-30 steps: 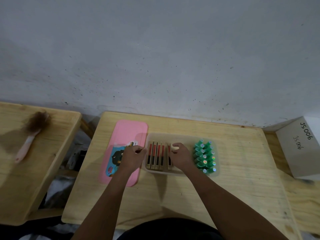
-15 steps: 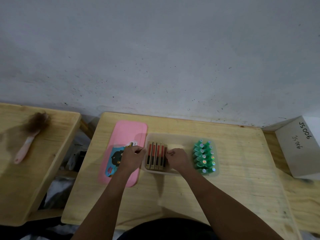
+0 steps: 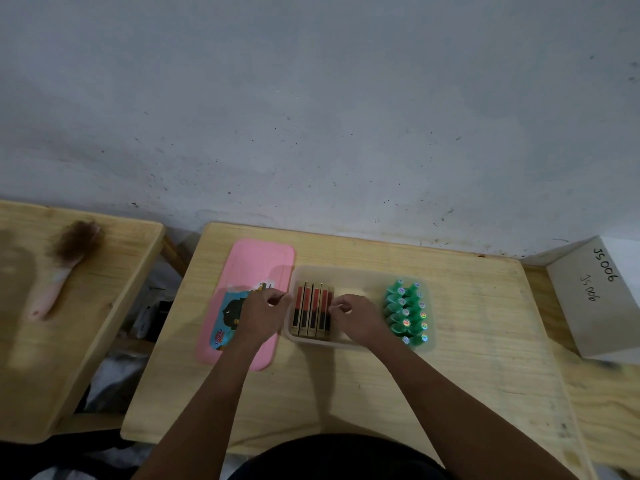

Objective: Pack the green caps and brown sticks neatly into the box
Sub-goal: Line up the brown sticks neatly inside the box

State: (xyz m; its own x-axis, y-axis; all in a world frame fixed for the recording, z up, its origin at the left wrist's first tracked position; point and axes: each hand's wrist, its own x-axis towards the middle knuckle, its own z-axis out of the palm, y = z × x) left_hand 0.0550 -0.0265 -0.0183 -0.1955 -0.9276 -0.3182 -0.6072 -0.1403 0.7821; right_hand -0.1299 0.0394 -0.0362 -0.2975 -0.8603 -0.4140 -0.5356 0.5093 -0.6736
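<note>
Brown sticks (image 3: 313, 311) lay packed at the left end of the translucent box (image 3: 363, 271), green caps (image 3: 407, 311) at its right end. The left hand (image 3: 265, 311) pinched the left wall. The right hand (image 3: 353, 317), fingers curled, met the rightmost stick, grip unclear. Too hard a shove could buckle the row.

Brown sticks (image 3: 311, 308) left, green caps (image 3: 407, 311) right, inside translucent box (image 3: 360, 271)

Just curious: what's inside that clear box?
A row of brown sticks at its left end, green caps at its right. The right hand covers part of the middle, hiding whatever lies beneath.
</note>
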